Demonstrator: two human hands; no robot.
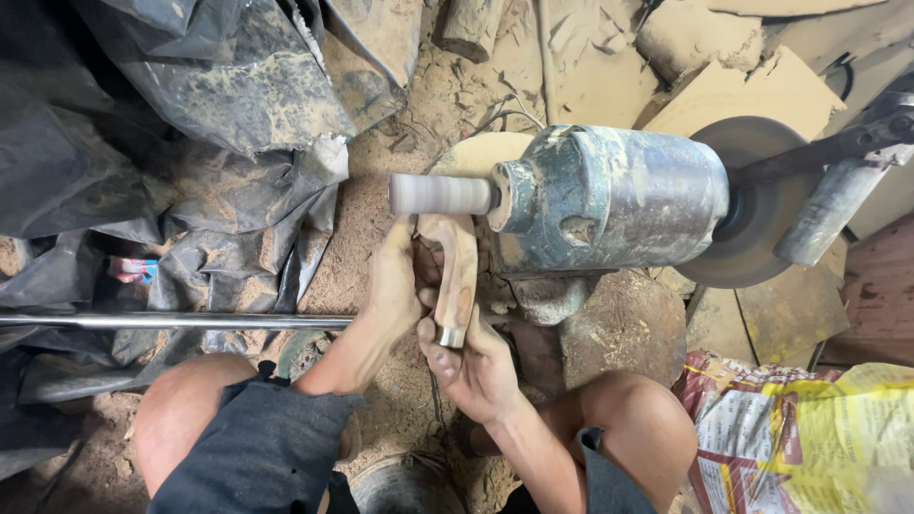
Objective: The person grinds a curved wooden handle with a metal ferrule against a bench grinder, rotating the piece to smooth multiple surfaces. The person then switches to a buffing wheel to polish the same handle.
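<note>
Both hands held a curved wooden handle [455, 271] up against the spinning sanding drum [440, 194]: the left hand [395, 281] steadied its upper end, the right hand's [473, 366] grip closed around the metal-ferruled lower end for control.

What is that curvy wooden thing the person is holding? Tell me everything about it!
The curved, pale brown wooden piece looks like a smooth carved handle with reddish grain. A short shiny metal ring caps its lower end. It stands nearly upright, its top pressed against the grey sanding drum on the dusty blue-green motor. The left hand grips its upper side; the right hand holds the ringed end.
</note>
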